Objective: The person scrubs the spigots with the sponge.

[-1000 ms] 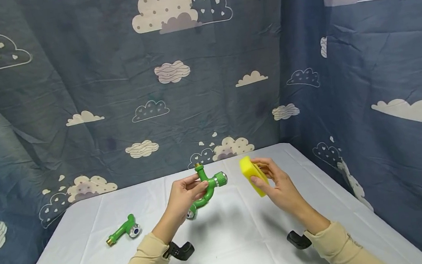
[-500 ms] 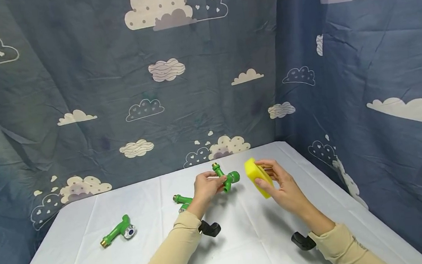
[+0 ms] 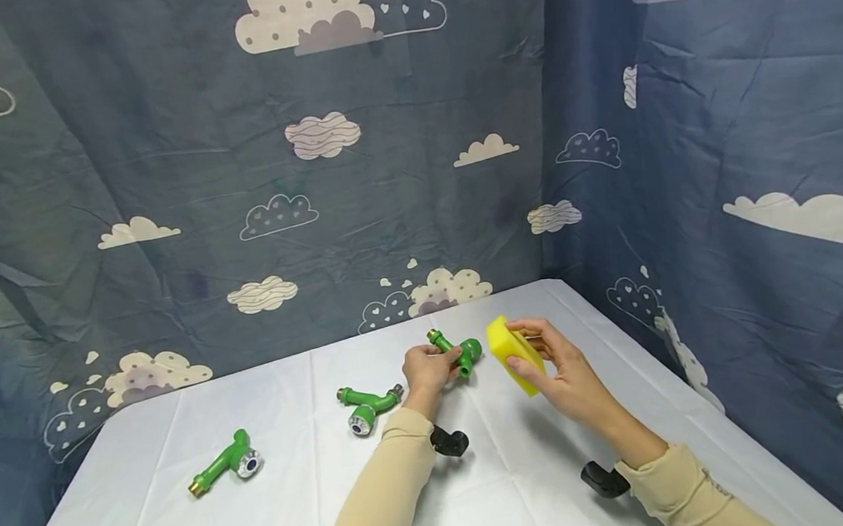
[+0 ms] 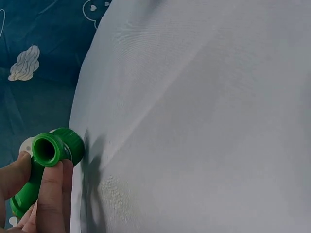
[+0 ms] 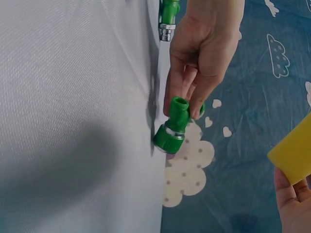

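1) Pinching, with the left hand [image 3: 431, 371], a green tap with a ribbed round knob and a brass-coloured threaded end [image 3: 468, 361], thumb on one side and fingers on the other, nearly closed on the pipe
2) Keeping the tap just beyond the left fingertips, brass-coloured end pointing away from the hand; hard to tell whether touching the cloth
3) Gripping, with the right hand [image 3: 562, 368], a thick yellow rectangular block, spongy-looking [image 3: 512, 351], between thumb and curved fingers, spread to the width of the block and tilted above the table
4) Leaving a gap between the yellow block and the tap, both between the two hands
5) Showing, just left of the left hand, a second green tap with a silver-coloured round handle end [image 3: 369, 401], lying on the table covered in white cloth [image 3: 513, 447]
6) Showing, well apart to the left of the left hand, a third green tap with a brass-coloured threaded end and silver-rimmed handle [image 3: 223, 466], also lying on the cloth
7) Facing, beyond both hands, a dark blue-grey fabric backdrop printed with pale clouds [image 3: 387, 216]
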